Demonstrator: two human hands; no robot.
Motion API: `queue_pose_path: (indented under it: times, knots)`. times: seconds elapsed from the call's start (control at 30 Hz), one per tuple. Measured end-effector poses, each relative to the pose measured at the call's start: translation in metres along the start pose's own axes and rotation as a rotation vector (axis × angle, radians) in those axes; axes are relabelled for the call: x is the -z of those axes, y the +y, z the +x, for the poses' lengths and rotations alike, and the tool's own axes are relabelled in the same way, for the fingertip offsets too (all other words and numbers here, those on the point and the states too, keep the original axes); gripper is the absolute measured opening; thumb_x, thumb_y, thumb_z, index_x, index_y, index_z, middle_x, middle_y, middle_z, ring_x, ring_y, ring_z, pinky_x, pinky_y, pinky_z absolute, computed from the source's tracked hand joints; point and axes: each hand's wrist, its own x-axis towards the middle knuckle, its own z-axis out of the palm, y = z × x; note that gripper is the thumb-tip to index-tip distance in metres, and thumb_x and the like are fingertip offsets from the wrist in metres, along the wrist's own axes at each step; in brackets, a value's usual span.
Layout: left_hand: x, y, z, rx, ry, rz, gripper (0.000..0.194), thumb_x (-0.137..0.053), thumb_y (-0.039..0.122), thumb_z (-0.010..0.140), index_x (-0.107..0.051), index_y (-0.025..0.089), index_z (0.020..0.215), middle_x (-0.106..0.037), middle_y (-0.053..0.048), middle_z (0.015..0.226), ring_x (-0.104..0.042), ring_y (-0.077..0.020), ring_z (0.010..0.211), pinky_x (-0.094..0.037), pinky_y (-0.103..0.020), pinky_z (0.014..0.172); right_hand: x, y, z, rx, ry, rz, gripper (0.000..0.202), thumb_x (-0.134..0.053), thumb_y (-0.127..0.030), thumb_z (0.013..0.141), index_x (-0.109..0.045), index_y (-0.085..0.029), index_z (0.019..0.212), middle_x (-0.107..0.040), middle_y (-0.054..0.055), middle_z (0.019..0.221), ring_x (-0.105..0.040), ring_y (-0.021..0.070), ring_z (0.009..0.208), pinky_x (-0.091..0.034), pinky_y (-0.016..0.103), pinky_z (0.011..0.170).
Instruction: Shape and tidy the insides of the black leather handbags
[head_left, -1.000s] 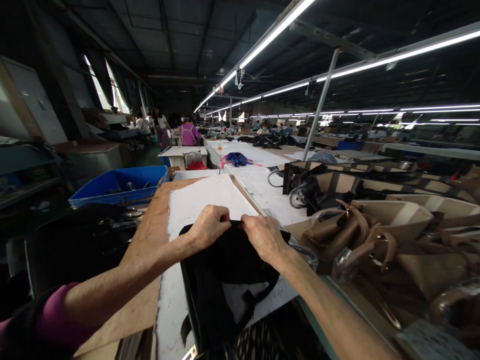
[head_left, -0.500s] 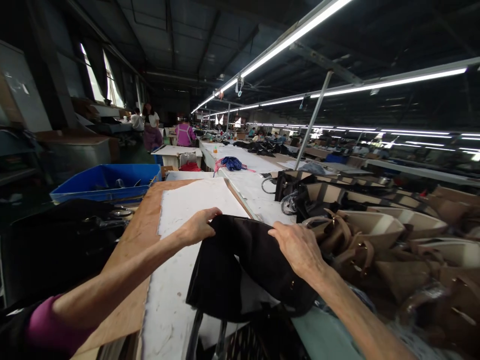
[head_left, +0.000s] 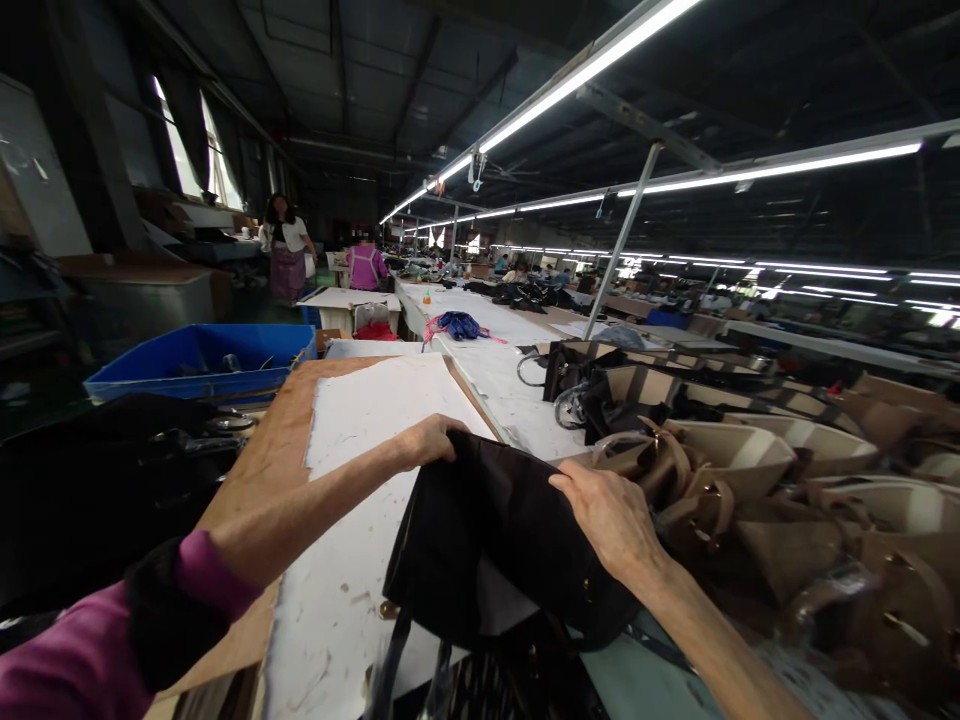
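A black handbag (head_left: pixel 517 510) hangs between my hands over the near end of the worktable, its straps dangling below. My left hand (head_left: pixel 431 440) is closed on the bag's upper left edge, thumb and fingers pinching the fabric. At the upper right edge, my right hand (head_left: pixel 607 510) grips the same bag, with most of its fingers hidden behind the material. A small gold fitting shows on the bag's right part. Under it lies more dark, shiny material that I cannot make out.
White sheeting (head_left: pixel 352 520) covers a brown board (head_left: pixel 262 480). Rows of tan bags (head_left: pixel 735 450) stand close on the right. A blue bin (head_left: pixel 202 360) is at the left, with black material (head_left: pixel 90 490) before it. Farther off, a person (head_left: pixel 285 245) stands and another (head_left: pixel 366 267) wears purple.
Both hands have shifted slightly right with the bag, and its front has bent a little. My left forearm reaches farther in. A person in the background has turned and stands more fully in view.
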Motion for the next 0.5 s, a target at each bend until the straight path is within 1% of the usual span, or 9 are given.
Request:
queue_pose_path:
  times: [0.07, 0.13, 0.17, 0.2, 0.3, 0.33, 0.43, 0.5]
  knots:
    - [0.000, -0.002, 0.002, -0.028, -0.060, -0.026, 0.041, -0.054, 0.002, 0.048, -0.064, 0.014, 0.086, -0.060, 0.002, 0.061, -0.056, -0.0156, 0.061, -0.045, -0.024, 0.055, -0.003, 0.003, 0.002, -0.005, -0.035, -0.009, 0.025, -0.041, -0.035, 0.088, -0.055, -0.022, 0.071, -0.062, 0.001, 0.058, -0.058, 0.0173, 0.056, -0.020, 0.027, 0.048]
    - [-0.001, 0.000, 0.000, -0.073, -0.099, -0.055, 0.042, -0.063, 0.008, 0.049, -0.061, 0.015, 0.090, -0.059, 0.003, 0.064, -0.056, -0.0155, 0.062, -0.045, -0.024, 0.058, -0.006, 0.005, 0.003, -0.013, -0.050, -0.009, 0.026, -0.040, -0.036, 0.088, -0.054, -0.023, 0.071, -0.062, 0.000, 0.059, -0.059, 0.0176, 0.058, -0.020, 0.027, 0.049]
    - [-0.002, 0.002, -0.002, -0.102, -0.090, -0.056, 0.042, -0.066, 0.011, 0.051, -0.059, 0.016, 0.092, -0.059, 0.003, 0.067, -0.056, -0.0154, 0.064, -0.045, -0.025, 0.059, -0.007, 0.005, 0.004, -0.020, -0.050, -0.009, 0.025, -0.040, -0.036, 0.088, -0.053, -0.023, 0.071, -0.062, 0.000, 0.059, -0.059, 0.0177, 0.058, -0.020, 0.027, 0.049]
    - [-0.003, 0.005, -0.005, -0.142, -0.056, -0.036, 0.042, -0.067, 0.014, 0.052, -0.058, 0.016, 0.093, -0.060, 0.003, 0.071, -0.056, -0.0154, 0.067, -0.045, -0.025, 0.061, -0.009, 0.006, 0.004, -0.026, -0.050, -0.011, 0.025, -0.040, -0.036, 0.088, -0.053, -0.023, 0.071, -0.062, 0.000, 0.059, -0.059, 0.0178, 0.058, -0.020, 0.027, 0.049]
    - [-0.010, 0.018, -0.016, -0.316, 0.090, 0.147, 0.035, -0.064, 0.015, 0.058, -0.055, 0.018, 0.092, -0.060, 0.001, 0.086, -0.055, -0.0162, 0.080, -0.044, -0.025, 0.071, -0.011, 0.008, 0.005, -0.041, -0.049, -0.011, 0.026, -0.040, -0.036, 0.088, -0.052, -0.023, 0.069, -0.061, -0.001, 0.057, -0.059, 0.0174, 0.057, -0.020, 0.027, 0.049]
    - [-0.012, 0.022, -0.019, -0.389, 0.112, 0.240, 0.032, -0.062, 0.014, 0.061, -0.055, 0.018, 0.092, -0.060, 0.000, 0.090, -0.055, -0.0165, 0.084, -0.043, -0.025, 0.075, -0.011, 0.009, 0.004, -0.043, -0.049, -0.010, 0.026, -0.040, -0.036, 0.088, -0.052, -0.023, 0.069, -0.061, -0.001, 0.057, -0.059, 0.0173, 0.057, -0.020, 0.027, 0.049]
    - [-0.016, 0.033, -0.025, -0.575, 0.087, 0.508, 0.026, -0.051, 0.008, 0.068, -0.056, 0.020, 0.091, -0.058, -0.001, 0.099, -0.053, -0.0165, 0.093, -0.040, -0.025, 0.083, -0.012, 0.009, 0.004, -0.046, -0.043, -0.010, 0.026, -0.041, -0.036, 0.088, -0.051, -0.023, 0.068, -0.061, -0.001, 0.057, -0.059, 0.0165, 0.057, -0.019, 0.027, 0.049]
    - [-0.017, 0.038, -0.026, -0.623, 0.073, 0.641, 0.023, -0.048, 0.006, 0.069, -0.057, 0.019, 0.086, -0.057, -0.001, 0.100, -0.053, -0.0161, 0.093, -0.040, -0.024, 0.084, -0.011, 0.008, 0.003, -0.052, -0.040, -0.010, 0.025, -0.041, -0.035, 0.088, -0.052, -0.023, 0.069, -0.062, 0.000, 0.057, -0.058, 0.0161, 0.056, -0.018, 0.027, 0.048]
